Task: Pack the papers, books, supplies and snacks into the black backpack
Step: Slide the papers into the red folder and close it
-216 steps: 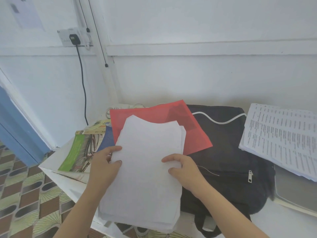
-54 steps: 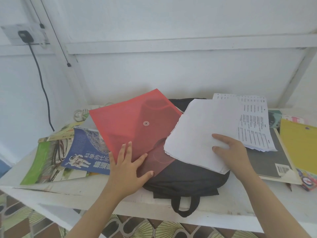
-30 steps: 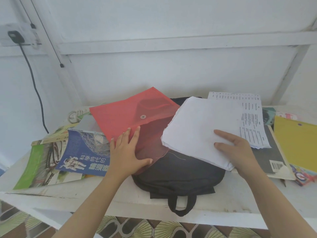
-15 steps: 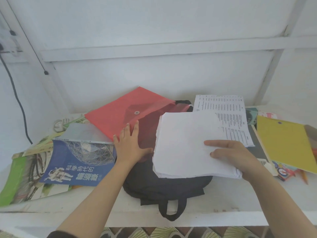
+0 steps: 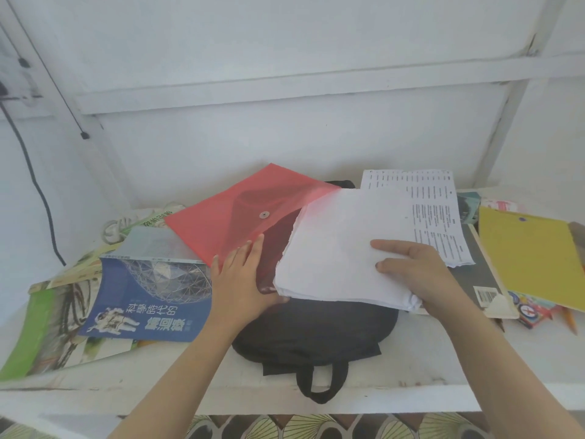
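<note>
The black backpack (image 5: 310, 331) lies flat on the white table (image 5: 443, 356), its carry loop hanging over the front edge. A red translucent snap folder (image 5: 228, 226) rests across the backpack's upper left. My left hand (image 5: 240, 280) presses flat on the folder's lower part with straight fingers. My right hand (image 5: 418, 274) grips a thick stack of blank white papers (image 5: 335, 248), fingers on top and thumb hidden beneath. The stack's left edge meets the folder's darker open end, above the backpack.
A blue book (image 5: 148, 296) lies over a green book (image 5: 47, 327) on the left. Printed sheets (image 5: 433, 210), a dark book (image 5: 478, 280), a yellow folder (image 5: 531, 261) and colourful packets (image 5: 531, 312) crowd the right. A coiled cable (image 5: 117, 226) sits by the wall.
My right hand has carried the white paper stack from the right toward the red folder's open end. My left hand has stayed pressed on the folder. The camera has turned right.
</note>
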### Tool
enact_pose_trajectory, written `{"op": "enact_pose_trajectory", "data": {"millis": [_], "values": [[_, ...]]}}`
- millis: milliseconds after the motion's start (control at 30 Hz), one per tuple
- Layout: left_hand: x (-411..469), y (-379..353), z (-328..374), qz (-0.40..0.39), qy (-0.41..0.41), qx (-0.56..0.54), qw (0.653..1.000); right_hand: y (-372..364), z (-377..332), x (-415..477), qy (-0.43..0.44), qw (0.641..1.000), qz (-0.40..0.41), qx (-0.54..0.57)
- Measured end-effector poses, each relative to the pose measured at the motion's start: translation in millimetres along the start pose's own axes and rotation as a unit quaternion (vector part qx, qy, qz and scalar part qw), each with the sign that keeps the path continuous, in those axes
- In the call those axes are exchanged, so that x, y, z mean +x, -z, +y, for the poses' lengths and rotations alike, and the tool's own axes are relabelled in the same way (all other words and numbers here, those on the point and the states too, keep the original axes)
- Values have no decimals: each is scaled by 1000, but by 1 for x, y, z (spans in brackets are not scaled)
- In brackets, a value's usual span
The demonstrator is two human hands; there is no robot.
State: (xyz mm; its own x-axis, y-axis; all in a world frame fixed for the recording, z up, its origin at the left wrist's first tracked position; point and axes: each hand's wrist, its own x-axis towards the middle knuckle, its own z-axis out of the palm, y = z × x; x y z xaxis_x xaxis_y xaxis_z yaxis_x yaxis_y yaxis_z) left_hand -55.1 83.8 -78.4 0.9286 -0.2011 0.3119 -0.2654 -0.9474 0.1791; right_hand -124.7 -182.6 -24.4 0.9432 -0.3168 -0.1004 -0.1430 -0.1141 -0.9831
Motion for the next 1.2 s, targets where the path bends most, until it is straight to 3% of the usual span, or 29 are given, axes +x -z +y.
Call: {"op": "enact_pose_trajectory", "data": {"millis": [300,500,700,933,1200], "values": [[-27,6,13,-50,-33,-50,997,-45,7,-6,59,987,38,-148],[-38,5,17,-63,-45,-53,996,-67,11,-7,78,977,22,-196],[-44,-4,7,-50,-38,-93,994,-53,12,9,33,995,89,-36],[-42,-13,4,-82,-34,-79,993,-45,9,19,-53,999,6,-12],[-40,-1,4,-49,-65,-115,990,-46,12,17,-46,998,17,-34]]}}
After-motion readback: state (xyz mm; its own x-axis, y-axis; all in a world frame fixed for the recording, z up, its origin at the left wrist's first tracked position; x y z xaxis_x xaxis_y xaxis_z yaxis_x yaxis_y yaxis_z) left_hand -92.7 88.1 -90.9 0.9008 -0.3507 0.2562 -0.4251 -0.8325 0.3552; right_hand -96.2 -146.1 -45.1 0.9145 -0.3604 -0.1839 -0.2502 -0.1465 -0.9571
